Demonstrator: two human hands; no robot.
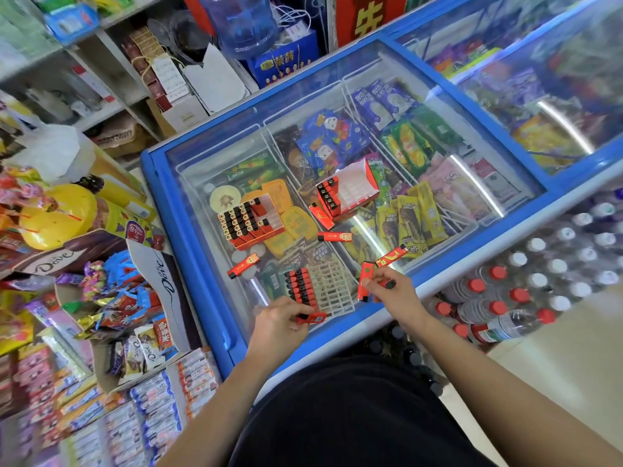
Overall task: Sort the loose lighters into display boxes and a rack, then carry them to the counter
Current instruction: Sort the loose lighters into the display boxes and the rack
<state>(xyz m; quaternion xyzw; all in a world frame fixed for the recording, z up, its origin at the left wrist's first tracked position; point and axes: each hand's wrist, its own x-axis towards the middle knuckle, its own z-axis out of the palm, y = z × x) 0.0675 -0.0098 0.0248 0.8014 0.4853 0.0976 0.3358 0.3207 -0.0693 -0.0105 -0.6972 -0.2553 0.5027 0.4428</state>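
Freezer lid (188, 153) serves as the work surface: rack (333, 288) at the near edge, left columns filled; left display box (249, 224) fuller than right display box (350, 190). Left hand (279, 326) pinches one red lighter (312, 317) beside the rack, probably lining it up for a slot. Right hand (392, 291) grips apparently two spare lighters (364, 281) as ready stock; loose lighters (334, 236) lie between boxes and rack.

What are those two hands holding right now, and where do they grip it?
The left hand pinches a single lighter by one end. The right hand grips what look like two lighters around their middles.
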